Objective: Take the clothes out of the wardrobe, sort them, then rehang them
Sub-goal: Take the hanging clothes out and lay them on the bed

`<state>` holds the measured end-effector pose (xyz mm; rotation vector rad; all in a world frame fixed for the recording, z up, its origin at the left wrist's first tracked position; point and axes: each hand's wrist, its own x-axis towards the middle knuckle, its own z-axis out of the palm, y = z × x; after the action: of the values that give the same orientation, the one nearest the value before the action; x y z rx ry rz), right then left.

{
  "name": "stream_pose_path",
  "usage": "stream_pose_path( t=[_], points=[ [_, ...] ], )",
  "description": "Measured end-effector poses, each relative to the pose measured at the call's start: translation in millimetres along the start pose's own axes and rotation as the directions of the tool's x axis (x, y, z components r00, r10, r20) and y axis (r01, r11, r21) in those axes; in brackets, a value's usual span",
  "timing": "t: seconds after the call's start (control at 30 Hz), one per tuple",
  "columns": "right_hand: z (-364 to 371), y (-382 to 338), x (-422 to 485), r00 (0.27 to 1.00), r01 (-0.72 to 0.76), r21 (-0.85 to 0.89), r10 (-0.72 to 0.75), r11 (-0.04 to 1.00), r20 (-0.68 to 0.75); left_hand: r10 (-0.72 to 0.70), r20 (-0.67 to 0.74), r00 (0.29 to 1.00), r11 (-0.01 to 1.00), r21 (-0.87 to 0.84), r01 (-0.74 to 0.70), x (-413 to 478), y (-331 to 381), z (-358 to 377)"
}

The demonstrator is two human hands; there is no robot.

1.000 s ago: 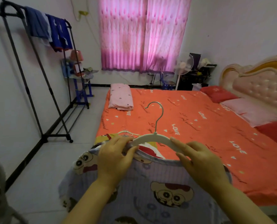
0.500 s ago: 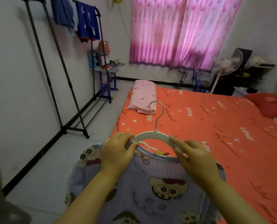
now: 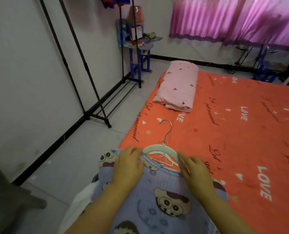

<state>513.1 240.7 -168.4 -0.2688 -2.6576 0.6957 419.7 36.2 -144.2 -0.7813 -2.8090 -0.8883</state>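
Observation:
A lavender shirt with a cartoon print (image 3: 157,191) lies over the near corner of the bed. A white hanger with a metal hook (image 3: 159,147) sits in its neck opening, the hook pointing away from me. My left hand (image 3: 128,166) grips the shirt's left shoulder at the collar, over the hanger's left arm. My right hand (image 3: 196,173) pinches the hanger's right arm where it enters the shirt. Through the neck opening I see other hanger hooks (image 3: 161,160) lying on the bed. The black clothes rack (image 3: 83,65) stands against the left wall.
The bed has an orange sheet (image 3: 233,132) with a folded pink blanket (image 3: 179,86) at its far left corner. A blue side table with a lamp (image 3: 137,39) stands beyond the rack. Pink curtains (image 3: 233,19) hang at the back. A grey chair (image 3: 7,200) is at my near left.
My view has swung left and down, so the rack's top and the headboard are out of sight. Both hands have stayed on the hanger and shirt, which sit lower over the bed corner.

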Motion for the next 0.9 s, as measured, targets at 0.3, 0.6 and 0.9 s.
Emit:
stream_pose_path(
  t=[0.3,0.6,0.9],
  points=[
    [86,39,-19,0.860,-0.182,-0.193,0.251,0.964,0.444,-0.301,0.428,0.852,0.938,0.291,0.185,-23,-38,60],
    [87,12,-27,0.792,-0.103,-0.228,0.219,0.968,0.570,-0.329,0.380,0.864,0.926,0.308,0.217,-35,-45,32],
    [50,-104,-11,0.821,0.113,-0.198,0.021,0.974,0.571,-0.360,0.202,0.911,0.907,0.306,0.290,-82,-53,-74]
  ],
)
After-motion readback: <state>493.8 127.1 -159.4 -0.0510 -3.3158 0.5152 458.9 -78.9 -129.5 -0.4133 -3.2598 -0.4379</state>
